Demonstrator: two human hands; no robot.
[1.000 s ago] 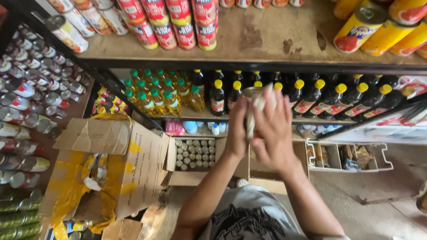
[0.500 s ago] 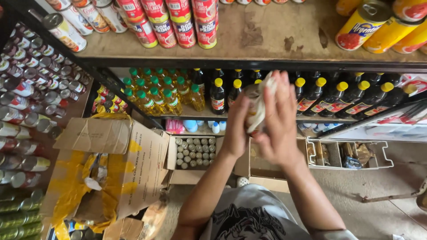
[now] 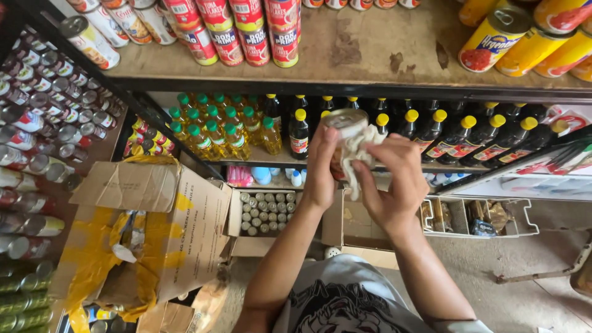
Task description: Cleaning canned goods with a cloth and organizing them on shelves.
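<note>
In front of a wooden shelf (image 3: pixel 370 43) stocked with cans, we see two bare hands raised together. The left hand (image 3: pixel 320 169) is wrapped around a can (image 3: pixel 344 123) with a silver lid, fingers closed on its side. The right hand (image 3: pixel 391 182) is curled shut on a pale cloth (image 3: pixel 361 154) pressed against the can — just below the lid. Behind them stands a row of dark bottles (image 3: pixel 456 132) with yellow caps; below, an open cardboard box (image 3: pixel 265 213) holds small cans.
</note>
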